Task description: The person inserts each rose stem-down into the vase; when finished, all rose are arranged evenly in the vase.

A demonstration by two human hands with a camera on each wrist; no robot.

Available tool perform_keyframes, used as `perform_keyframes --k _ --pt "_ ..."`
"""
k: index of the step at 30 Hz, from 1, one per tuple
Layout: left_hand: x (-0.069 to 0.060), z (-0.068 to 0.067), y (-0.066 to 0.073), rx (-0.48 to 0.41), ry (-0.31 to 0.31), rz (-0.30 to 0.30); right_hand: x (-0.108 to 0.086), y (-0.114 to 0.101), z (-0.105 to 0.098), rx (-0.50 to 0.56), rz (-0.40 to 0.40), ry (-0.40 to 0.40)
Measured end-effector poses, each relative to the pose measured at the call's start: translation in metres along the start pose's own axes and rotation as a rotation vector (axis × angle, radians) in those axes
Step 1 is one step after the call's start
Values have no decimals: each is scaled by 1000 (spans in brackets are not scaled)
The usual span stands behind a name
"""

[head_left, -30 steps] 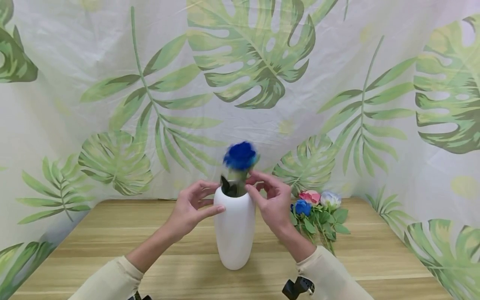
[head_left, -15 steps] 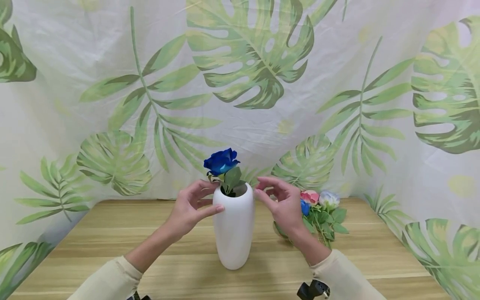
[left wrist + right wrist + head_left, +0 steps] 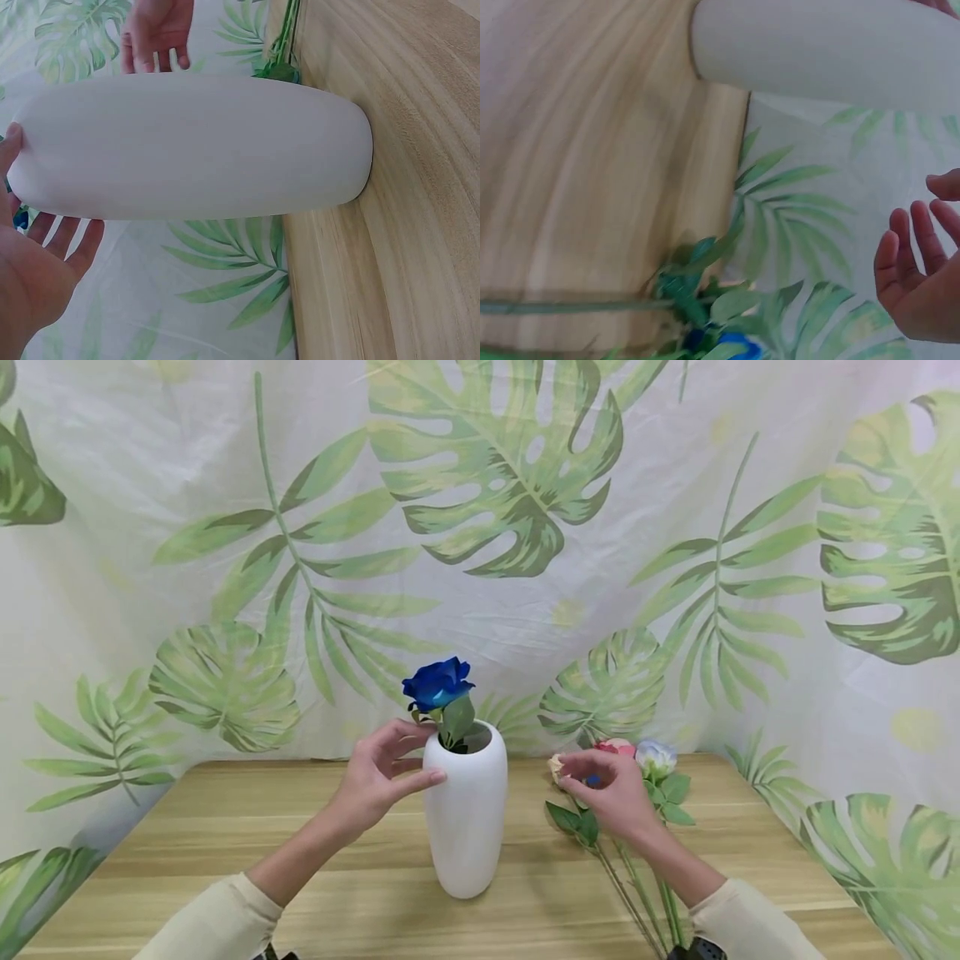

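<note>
A tall white vase (image 3: 467,827) stands upright on the wooden table. My left hand (image 3: 375,774) grips it near the rim, thumb in front and fingers behind, as the left wrist view shows on the vase (image 3: 187,146). From its mouth leans a blue rose (image 3: 437,685) with green leaves; the lower stem is hidden inside. My right hand (image 3: 618,789) holds nothing, its fingers loosely bent above the loose flowers. Around it lie a cream flower (image 3: 556,768), a pink flower (image 3: 618,746), a white flower (image 3: 656,756) and a blue one partly covered by the hand.
Long green stems (image 3: 633,893) run from the loose flowers toward the table's front right. Behind the table (image 3: 225,827) hangs a white cloth (image 3: 480,610) printed with green leaves.
My right hand has let go of the blue rose and moved right and down, over the loose flowers. The rose now leans left in the vase. My left hand has stayed on the vase.
</note>
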State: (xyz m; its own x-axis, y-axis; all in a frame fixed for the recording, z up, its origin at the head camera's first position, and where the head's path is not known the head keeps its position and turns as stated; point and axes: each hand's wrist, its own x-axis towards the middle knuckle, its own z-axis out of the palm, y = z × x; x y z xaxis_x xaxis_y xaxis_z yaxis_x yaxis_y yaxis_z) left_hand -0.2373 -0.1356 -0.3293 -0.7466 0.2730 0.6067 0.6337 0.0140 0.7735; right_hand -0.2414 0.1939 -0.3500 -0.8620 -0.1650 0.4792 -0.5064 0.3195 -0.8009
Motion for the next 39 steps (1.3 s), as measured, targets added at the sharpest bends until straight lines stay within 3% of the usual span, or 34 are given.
perform_keyframes --k 9,16,23,27,34,39 --pt "-1 3 -1 -7 21 9 -22 23 -26 -127 197 -137" --pt "-5 6 -3 14 63 57 -33 38 -35 -135 249 -187" --pt "-9 9 -6 16 79 113 -41 51 -39 -228 333 -260" --pt "-10 10 -7 12 66 95 -44 54 -39 -255 359 -286" --pt "-25 12 -16 31 50 -10 -46 58 -39 -281 392 -337" --pt "-41 19 -27 47 92 12 -47 59 -35 -350 377 -333"
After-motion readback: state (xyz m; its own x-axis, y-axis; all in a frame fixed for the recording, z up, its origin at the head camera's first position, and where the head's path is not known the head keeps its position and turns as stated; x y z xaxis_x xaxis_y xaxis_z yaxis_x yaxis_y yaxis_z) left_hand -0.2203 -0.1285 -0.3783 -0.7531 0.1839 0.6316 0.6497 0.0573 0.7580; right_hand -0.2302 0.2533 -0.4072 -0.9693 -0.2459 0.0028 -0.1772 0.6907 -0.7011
